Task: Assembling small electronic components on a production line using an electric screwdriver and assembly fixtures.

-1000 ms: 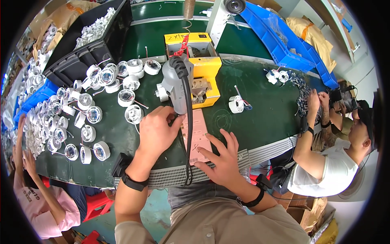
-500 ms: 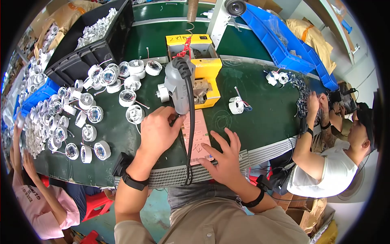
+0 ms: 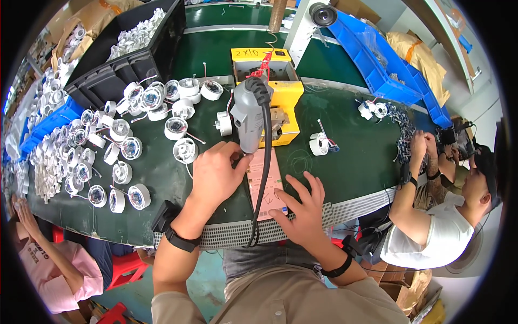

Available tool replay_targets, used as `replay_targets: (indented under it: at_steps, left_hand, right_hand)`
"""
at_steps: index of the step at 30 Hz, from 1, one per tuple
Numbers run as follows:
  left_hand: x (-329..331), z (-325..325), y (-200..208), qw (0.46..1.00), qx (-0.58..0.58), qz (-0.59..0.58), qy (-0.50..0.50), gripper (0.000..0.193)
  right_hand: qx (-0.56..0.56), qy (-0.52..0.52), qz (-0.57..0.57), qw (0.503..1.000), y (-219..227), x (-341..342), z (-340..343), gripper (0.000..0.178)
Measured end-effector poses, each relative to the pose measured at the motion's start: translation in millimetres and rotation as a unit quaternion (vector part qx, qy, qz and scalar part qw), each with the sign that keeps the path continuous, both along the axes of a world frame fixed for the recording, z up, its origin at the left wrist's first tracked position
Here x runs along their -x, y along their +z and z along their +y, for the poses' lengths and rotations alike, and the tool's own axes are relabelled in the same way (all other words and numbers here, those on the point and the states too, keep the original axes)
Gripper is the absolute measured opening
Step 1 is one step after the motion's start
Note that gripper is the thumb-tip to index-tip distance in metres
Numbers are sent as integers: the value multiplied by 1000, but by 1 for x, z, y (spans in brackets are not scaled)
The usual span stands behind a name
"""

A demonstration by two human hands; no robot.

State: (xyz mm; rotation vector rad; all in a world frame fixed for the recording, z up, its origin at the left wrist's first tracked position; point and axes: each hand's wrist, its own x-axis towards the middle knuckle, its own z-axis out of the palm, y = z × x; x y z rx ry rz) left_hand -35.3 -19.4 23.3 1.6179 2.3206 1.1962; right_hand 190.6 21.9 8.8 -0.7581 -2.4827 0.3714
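Near perforated bench edge (image 3: 226, 235), hands (image 3: 305, 216) flanking pink packet (image 3: 274, 175), green benchtop (image 3: 353, 167) stretching rightward.

Green table (image 3: 356, 167), carrying: pink flat pad (image 3: 274, 178), near front edge, middle; right hand (image 3: 305, 216), fingers spread, at pad's right side. Grey tool (image 3: 248, 119), beyond pad, black cable (image 3: 268, 127) trailing over front edge; left hand (image 3: 217, 171), fingers curled, at tool's lower end. Yellow fixture (image 3: 284, 93), toward back edge. White round housings (image 3: 139, 197), many, left half. Black crate (image 3: 118, 71), back left corner, holding white parts (image 3: 135, 35).
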Motion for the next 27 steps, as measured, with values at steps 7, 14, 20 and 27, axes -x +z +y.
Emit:
replay_targets:
  at_steps: [7, 14, 20, 27]
  left_hand:
    - [0, 2, -1, 1000, -3, -9, -1, 20]
    - [-1, 2, -2, 1000, -10, -3, 1, 20]
    - [-1, 2, 2, 1000, 8, -9, -1, 21]
    - [-1, 2, 1, 1000, 12, -25, 0, 20]
  right_hand:
    - [-3, -9, 8, 1000, -3, -4, 2, 38]
    - [9, 28, 24, 999, -4, -4, 0, 35]
    - [25, 53, 26, 998, 0, 7, -3, 33]
    - [16, 14, 25, 999, -1, 3, 0, 35]
